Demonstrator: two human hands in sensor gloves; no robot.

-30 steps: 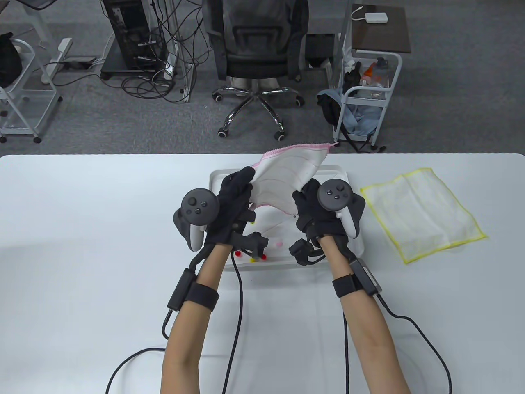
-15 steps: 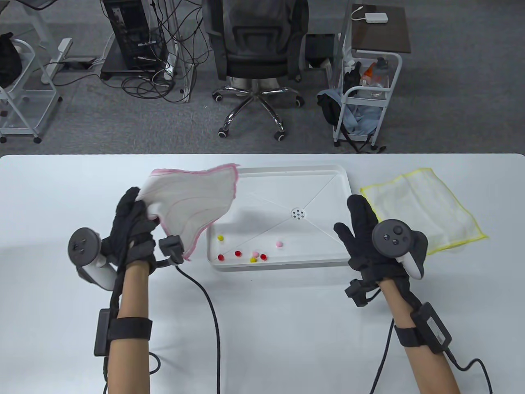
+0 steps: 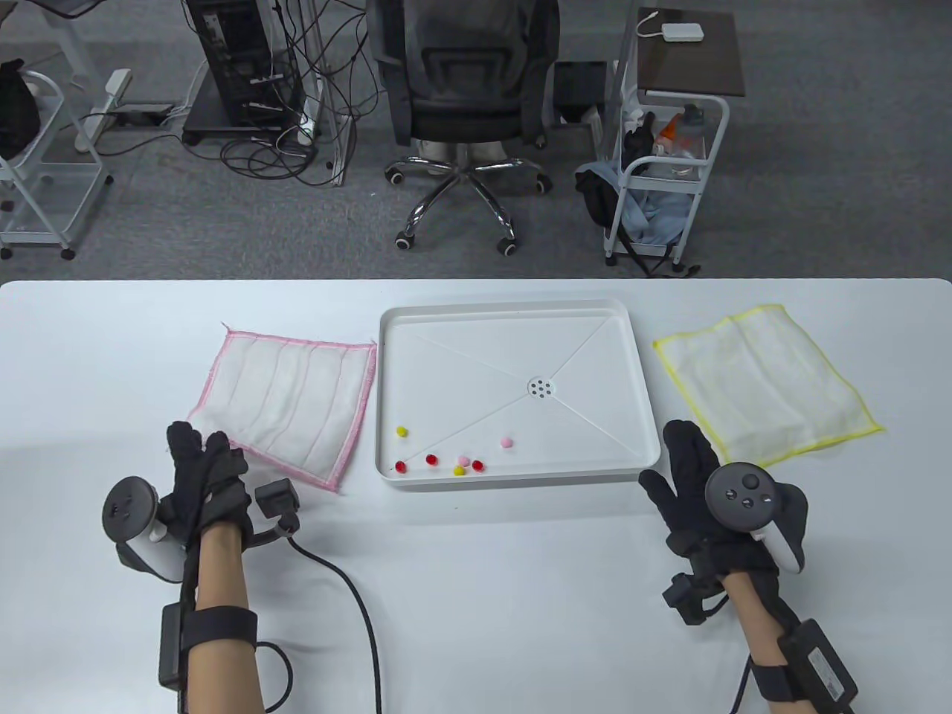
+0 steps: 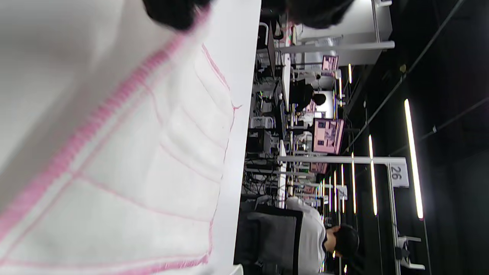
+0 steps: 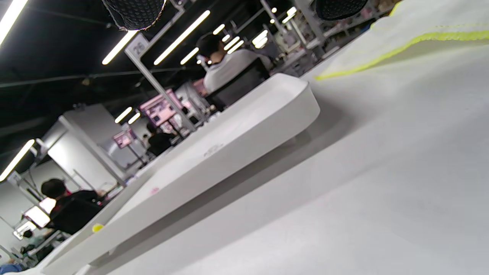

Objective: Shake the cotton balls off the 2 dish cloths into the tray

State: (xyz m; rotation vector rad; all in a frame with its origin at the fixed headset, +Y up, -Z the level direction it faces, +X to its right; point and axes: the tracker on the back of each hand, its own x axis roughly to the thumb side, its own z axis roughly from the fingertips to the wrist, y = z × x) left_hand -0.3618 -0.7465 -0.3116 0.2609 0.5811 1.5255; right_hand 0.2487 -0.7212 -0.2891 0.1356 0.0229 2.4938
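On the white table [image 3: 483, 595] we see both cloths flat beside the tray [image 3: 645, 416], balls [image 3: 431, 459] inside, left hand [image 3: 204, 483] and right hand [image 3: 695, 483] open; bumping the tray could spill them.

Counted: two dish cloths [image 3: 286, 405] [image 3: 766, 390], one tray [image 3: 513, 318], seven cotton balls [image 3: 461, 461], two gloved hands [image 3: 204, 476] [image 3: 695, 483].
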